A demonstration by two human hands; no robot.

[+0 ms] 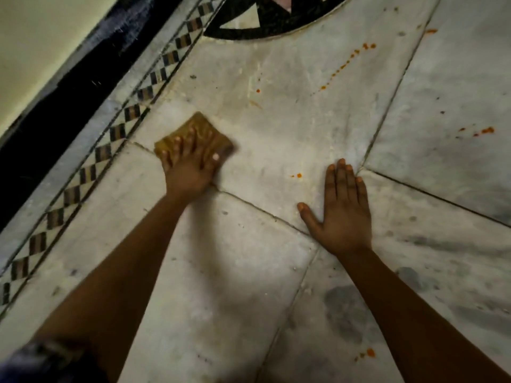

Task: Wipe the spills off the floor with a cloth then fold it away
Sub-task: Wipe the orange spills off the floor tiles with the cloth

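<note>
A folded mustard-yellow cloth (199,125) lies on the white marble floor (249,272) left of centre. My left hand (190,164) presses down on it with spread, straight fingers; the hand is blurred. My right hand (341,214) lies flat on the floor to the right, palm down, fingers straight and holding nothing. Orange spill drops mark the floor: a small one (298,175) between the hands, a dotted trail (348,60) farther away, splashes at the right (485,130) and some near my right forearm (369,353).
A checkered inlay border (119,131) runs diagonally at the left, with a dark skirting (55,106) and a pale wall (33,37) behind it. A black curved inlay pattern (265,26) lies at the top. Dark joints cross the marble slabs.
</note>
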